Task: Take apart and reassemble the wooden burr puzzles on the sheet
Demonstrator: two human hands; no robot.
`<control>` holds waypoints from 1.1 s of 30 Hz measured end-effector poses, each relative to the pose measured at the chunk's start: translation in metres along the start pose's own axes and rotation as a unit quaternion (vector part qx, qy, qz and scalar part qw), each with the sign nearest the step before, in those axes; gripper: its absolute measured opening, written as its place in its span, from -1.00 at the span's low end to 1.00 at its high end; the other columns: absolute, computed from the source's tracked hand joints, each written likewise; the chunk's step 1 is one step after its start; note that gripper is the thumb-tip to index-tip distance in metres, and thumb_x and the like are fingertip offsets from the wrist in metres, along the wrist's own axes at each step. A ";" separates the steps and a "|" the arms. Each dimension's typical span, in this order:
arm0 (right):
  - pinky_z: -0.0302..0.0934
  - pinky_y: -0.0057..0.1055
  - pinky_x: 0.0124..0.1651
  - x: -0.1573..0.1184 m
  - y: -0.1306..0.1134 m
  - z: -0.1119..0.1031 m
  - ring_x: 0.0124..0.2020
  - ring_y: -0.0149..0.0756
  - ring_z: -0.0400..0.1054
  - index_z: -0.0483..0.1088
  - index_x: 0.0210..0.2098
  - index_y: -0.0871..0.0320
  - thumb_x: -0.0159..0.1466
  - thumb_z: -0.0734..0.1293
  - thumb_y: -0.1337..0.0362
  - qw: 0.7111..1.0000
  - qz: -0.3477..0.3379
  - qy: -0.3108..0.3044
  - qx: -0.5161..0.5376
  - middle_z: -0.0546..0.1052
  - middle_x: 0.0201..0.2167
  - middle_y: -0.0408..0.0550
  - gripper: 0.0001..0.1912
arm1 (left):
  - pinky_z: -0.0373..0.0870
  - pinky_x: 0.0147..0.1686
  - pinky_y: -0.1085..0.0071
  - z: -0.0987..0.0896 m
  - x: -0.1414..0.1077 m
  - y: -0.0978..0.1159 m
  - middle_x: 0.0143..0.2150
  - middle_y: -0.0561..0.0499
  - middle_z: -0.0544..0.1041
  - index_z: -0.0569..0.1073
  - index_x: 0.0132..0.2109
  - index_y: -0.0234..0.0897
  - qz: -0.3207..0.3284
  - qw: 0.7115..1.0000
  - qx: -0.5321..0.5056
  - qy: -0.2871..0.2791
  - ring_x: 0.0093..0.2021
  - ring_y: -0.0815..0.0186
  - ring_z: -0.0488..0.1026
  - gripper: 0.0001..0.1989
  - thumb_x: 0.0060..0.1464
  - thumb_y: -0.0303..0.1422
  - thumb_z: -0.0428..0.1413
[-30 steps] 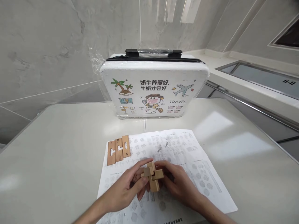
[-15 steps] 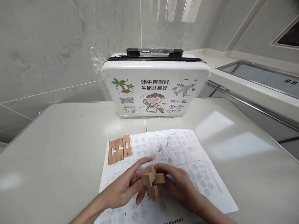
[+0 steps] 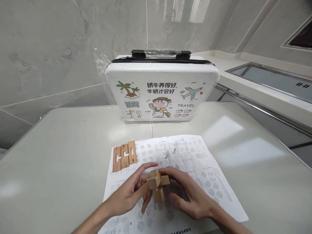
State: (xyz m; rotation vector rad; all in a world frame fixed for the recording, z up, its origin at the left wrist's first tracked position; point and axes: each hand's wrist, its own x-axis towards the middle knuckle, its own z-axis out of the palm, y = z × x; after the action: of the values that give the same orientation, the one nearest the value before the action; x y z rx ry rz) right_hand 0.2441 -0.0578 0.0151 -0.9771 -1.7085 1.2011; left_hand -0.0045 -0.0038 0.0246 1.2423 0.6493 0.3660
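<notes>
A wooden burr puzzle [image 3: 158, 182] of interlocking light-brown blocks is held up over the printed sheet [image 3: 195, 162]. My left hand [image 3: 133, 190] grips its left side between thumb and fingers, the index finger stretched out above. On the puzzle's right, my right hand [image 3: 191, 191] has its thumb apart from the blocks, and its index finger reaches behind them. Whether that fingertip touches the wood is hidden. Flat wooden pieces with cut-outs and handwritten marks [image 3: 124, 156] lie side by side on the sheet's upper left corner.
A white case [image 3: 162, 94] with cartoon prints, black handle and clear plastic wrap stands at the back of the pale table [image 3: 60, 156]. Behind it rises a grey marbled wall [image 3: 48, 48]. To the right is a counter [image 3: 263, 87] with an inset panel.
My right thumb has come away from the puzzle and the hand has opened. The puzzle has tilted slightly and shifted a little up and left in my left hand.
</notes>
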 end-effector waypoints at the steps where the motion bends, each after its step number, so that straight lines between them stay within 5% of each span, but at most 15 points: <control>1: 0.43 -0.10 0.17 0.000 0.000 0.000 0.14 -0.01 0.51 0.34 0.36 0.01 0.40 0.34 0.26 1.000 0.009 0.001 0.009 0.56 0.20 0.12 -0.46 | 0.45 -0.28 0.35 0.001 0.000 0.000 -0.46 0.12 0.50 0.12 0.52 -0.21 -0.003 1.000 0.007 0.004 -0.54 0.35 0.47 -0.27 0.45 0.09 0.04; 7: 0.42 -0.18 0.13 0.004 0.007 0.005 0.08 -0.09 0.54 0.45 0.25 0.01 0.56 0.27 0.16 0.999 0.041 0.029 0.010 0.62 0.13 0.09 -0.67 | 0.46 -0.28 0.33 0.003 0.000 -0.002 -0.48 0.12 0.48 0.12 0.52 -0.22 -0.017 0.999 0.036 0.012 -0.50 0.32 0.47 -0.30 0.47 0.08 0.00; 13: 0.45 -0.21 0.03 0.003 0.013 0.010 -0.02 -0.11 0.57 0.49 0.22 0.02 0.55 0.30 0.14 0.997 0.052 0.058 -0.021 0.67 0.04 0.07 -0.68 | 0.43 -0.31 0.39 0.011 0.000 -0.001 -0.41 0.15 0.51 0.15 0.51 -0.06 -0.045 0.988 0.135 0.061 -0.38 0.26 0.50 -0.03 0.09 -0.22 0.44; 20: 0.45 -0.26 -0.05 0.001 0.011 0.012 -0.11 -0.14 0.58 0.46 0.23 0.00 0.53 0.32 0.19 0.997 0.028 0.052 -0.049 0.68 -0.04 0.02 -0.68 | 0.34 -0.44 0.46 0.017 0.007 0.001 -0.17 0.05 0.56 0.45 0.29 -0.05 0.009 0.976 0.168 0.138 -0.44 0.38 0.37 -0.25 -0.02 -0.21 0.50; 28: 0.44 -0.25 -0.04 -0.001 0.012 0.012 -0.06 -0.14 0.59 0.38 0.28 -0.01 0.49 0.33 0.29 0.996 0.018 0.037 -0.078 0.67 0.01 0.03 -0.62 | 0.38 -0.39 0.44 0.014 0.006 0.000 -0.02 -0.01 0.51 0.52 0.19 -0.04 0.063 0.973 0.174 0.140 -0.34 0.33 0.44 -0.32 -0.08 -0.24 0.53; 33: 0.44 -0.25 -0.09 -0.001 0.013 0.011 -0.11 -0.15 0.58 0.37 0.27 -0.02 0.49 0.33 0.30 0.990 0.008 0.048 -0.133 0.67 -0.03 0.00 -0.63 | 0.43 -0.29 0.38 0.010 0.005 -0.009 0.02 -0.11 0.55 0.47 0.21 -0.12 0.051 0.979 0.115 0.160 -0.15 0.13 0.55 -0.28 -0.08 -0.19 0.52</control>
State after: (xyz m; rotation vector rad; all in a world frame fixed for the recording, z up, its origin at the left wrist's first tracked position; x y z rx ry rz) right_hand 0.2363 -0.0590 -0.0004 -1.1889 -1.8175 0.9347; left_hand 0.0048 -0.0117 0.0165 1.4551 0.9244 0.5971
